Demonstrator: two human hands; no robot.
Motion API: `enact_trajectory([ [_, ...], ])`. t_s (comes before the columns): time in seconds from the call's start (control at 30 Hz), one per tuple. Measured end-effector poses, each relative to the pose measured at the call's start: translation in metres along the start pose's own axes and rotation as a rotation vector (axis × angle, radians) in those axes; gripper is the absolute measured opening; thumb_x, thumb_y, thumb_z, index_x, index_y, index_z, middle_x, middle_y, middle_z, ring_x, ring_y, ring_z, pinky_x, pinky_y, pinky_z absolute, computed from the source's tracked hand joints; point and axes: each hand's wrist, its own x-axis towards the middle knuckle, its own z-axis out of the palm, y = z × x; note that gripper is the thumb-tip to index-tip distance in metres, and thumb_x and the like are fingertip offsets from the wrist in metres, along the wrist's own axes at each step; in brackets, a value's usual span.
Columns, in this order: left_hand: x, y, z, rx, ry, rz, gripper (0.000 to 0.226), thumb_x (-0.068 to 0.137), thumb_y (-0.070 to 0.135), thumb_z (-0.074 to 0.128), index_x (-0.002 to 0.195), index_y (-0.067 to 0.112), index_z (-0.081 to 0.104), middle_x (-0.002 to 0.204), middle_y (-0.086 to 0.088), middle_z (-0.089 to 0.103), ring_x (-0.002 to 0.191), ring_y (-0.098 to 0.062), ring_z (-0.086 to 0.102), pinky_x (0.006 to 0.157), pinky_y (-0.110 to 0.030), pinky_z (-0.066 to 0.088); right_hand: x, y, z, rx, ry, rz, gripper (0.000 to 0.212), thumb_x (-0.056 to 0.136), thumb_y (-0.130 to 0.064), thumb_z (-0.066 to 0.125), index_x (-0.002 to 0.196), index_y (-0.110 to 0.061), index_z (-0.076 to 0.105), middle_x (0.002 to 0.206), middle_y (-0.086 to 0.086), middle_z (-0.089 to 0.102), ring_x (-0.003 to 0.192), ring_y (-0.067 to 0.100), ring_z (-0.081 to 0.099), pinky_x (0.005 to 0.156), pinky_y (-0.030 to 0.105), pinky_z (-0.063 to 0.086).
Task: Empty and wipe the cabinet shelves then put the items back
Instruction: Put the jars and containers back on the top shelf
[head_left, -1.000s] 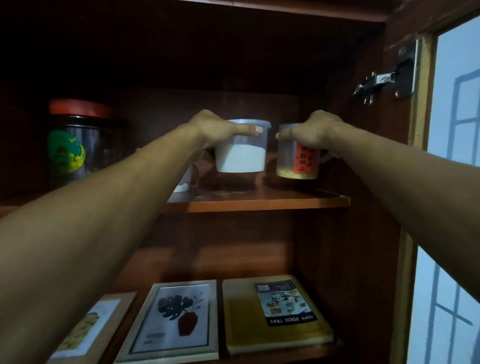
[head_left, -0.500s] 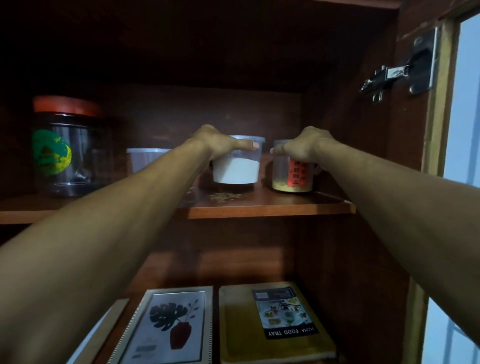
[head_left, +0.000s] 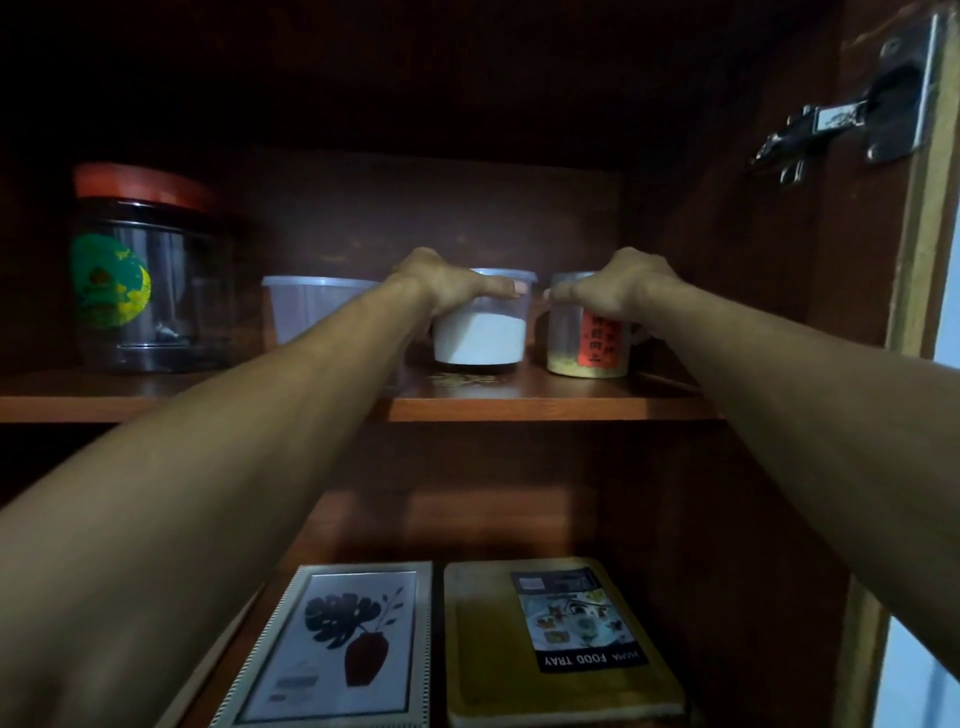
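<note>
White-powder tub (head_left: 480, 338) was gripped from above by left hand (head_left: 441, 283), red-labelled cup (head_left: 587, 343) by right hand (head_left: 618, 283). Both shelves (head_left: 545, 408) held items; emptying or restocking undetermined.

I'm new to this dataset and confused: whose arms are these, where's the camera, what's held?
No machine here: a person's bare arms, filmed by a camera worn on their head, looking into a wooden cabinet. The left hand grips a tub of white powder; the right hand grips a red-labelled container with yellowish contents, both at the upper shelf. Further left stand a clear tub and a red-lidded jar. Below lie a framed picture and a food tray.
</note>
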Motion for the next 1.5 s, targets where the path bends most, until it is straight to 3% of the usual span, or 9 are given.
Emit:
enact_trajectory([
  [0.17, 0.001, -0.004, 0.002, 0.023, 0.017, -0.021, 0.063, 0.052, 0.055, 0.089, 0.078, 0.008, 0.056, 0.083, -0.008, 0.066, 0.066, -0.022, 0.062, 0.049, -0.026, 0.041, 0.006, 0.001, 0.003, -0.023, 0.002, 0.006, 0.085, 0.064, -0.068, 0.076, 0.125, -0.011, 0.059, 0.127, 0.015, 0.059, 0.106, 0.036, 0.063, 0.087, 0.047, 0.056],
  [0.37, 0.003, -0.008, 0.004, 0.043, 0.010, -0.036, 0.083, 0.049, 0.059, 0.088, 0.101, 0.001, 0.062, 0.097, -0.013, 0.066, 0.075, -0.029, 0.063, 0.052, -0.028, 0.042, 0.008, 0.001, 0.006, -0.058, 0.029, -0.013, 0.096, 0.061, -0.071, 0.077, 0.134, -0.014, 0.052, 0.130, 0.013, 0.057, 0.107, 0.035, 0.062, 0.083, 0.048, 0.057],
  [0.47, 0.001, -0.007, 0.005, 0.053, -0.031, -0.051, 0.101, 0.048, 0.061, 0.088, 0.121, -0.002, 0.058, 0.117, -0.017, 0.065, 0.096, -0.034, 0.065, 0.064, -0.031, 0.045, 0.008, 0.003, 0.007, -0.058, 0.036, -0.021, 0.106, 0.058, -0.073, 0.077, 0.142, -0.020, 0.041, 0.139, 0.011, 0.051, 0.114, 0.035, 0.058, 0.085, 0.050, 0.056],
  [0.67, -0.013, 0.002, 0.000, 0.112, -0.144, -0.081, 0.096, 0.067, 0.053, 0.082, 0.135, -0.003, 0.045, 0.134, -0.022, 0.054, 0.117, -0.041, 0.056, 0.087, -0.048, 0.049, 0.008, 0.005, 0.008, -0.069, 0.054, -0.033, 0.108, 0.061, -0.074, 0.075, 0.146, -0.021, 0.034, 0.142, 0.012, 0.047, 0.120, 0.037, 0.055, 0.088, 0.050, 0.055],
  [0.83, -0.027, 0.009, -0.005, 0.204, -0.110, -0.013, 0.087, 0.073, 0.048, 0.080, 0.137, 0.001, 0.044, 0.133, -0.017, 0.051, 0.100, -0.031, 0.052, 0.078, -0.038, 0.044, 0.005, 0.006, 0.010, -0.105, 0.074, -0.054, 0.115, 0.063, -0.076, 0.072, 0.150, -0.019, 0.022, 0.148, 0.015, 0.041, 0.128, 0.039, 0.049, 0.097, 0.046, 0.049],
  [1.03, -0.029, 0.002, -0.007, 0.235, -0.059, 0.052, 0.103, 0.072, 0.042, 0.083, 0.148, 0.009, 0.022, 0.148, -0.013, 0.038, 0.129, -0.032, 0.044, 0.090, -0.035, 0.042, -0.004, 0.004, 0.012, -0.168, 0.126, -0.062, 0.108, 0.071, -0.074, 0.066, 0.149, -0.017, 0.019, 0.147, 0.019, 0.037, 0.128, 0.041, 0.046, 0.098, 0.046, 0.047],
  [1.13, -0.030, -0.003, -0.004, 0.314, 0.017, 0.117, 0.104, 0.069, 0.045, 0.083, 0.149, 0.013, 0.024, 0.149, -0.013, 0.040, 0.133, -0.032, 0.043, 0.105, -0.039, 0.043, -0.013, 0.002, 0.013, -0.213, 0.135, -0.083, 0.099, 0.078, -0.068, 0.064, 0.149, -0.016, 0.019, 0.150, 0.019, 0.029, 0.130, 0.041, 0.044, 0.097, 0.046, 0.045],
  [1.33, -0.048, -0.008, -0.001, 0.448, 0.113, 0.228, 0.084, 0.076, 0.047, 0.075, 0.145, 0.016, 0.039, 0.146, -0.013, 0.045, 0.131, -0.031, 0.046, 0.104, -0.037, 0.044, -0.037, -0.001, 0.007, -0.285, 0.099, -0.174, 0.107, 0.080, -0.063, 0.065, 0.156, -0.018, 0.003, 0.163, 0.015, -0.004, 0.146, 0.039, 0.021, 0.114, 0.045, 0.032],
  [1.5, -0.075, -0.011, -0.007, 0.563, 0.204, 0.358, 0.059, 0.081, 0.042, 0.069, 0.129, 0.011, 0.056, 0.133, -0.014, 0.057, 0.123, -0.032, 0.051, 0.097, -0.038, 0.047, -0.064, -0.002, 0.002, -0.299, 0.099, -0.322, 0.093, 0.082, -0.059, 0.064, 0.148, -0.005, 0.028, 0.154, 0.017, 0.025, 0.139, 0.033, 0.033, 0.108, 0.036, 0.035],
])
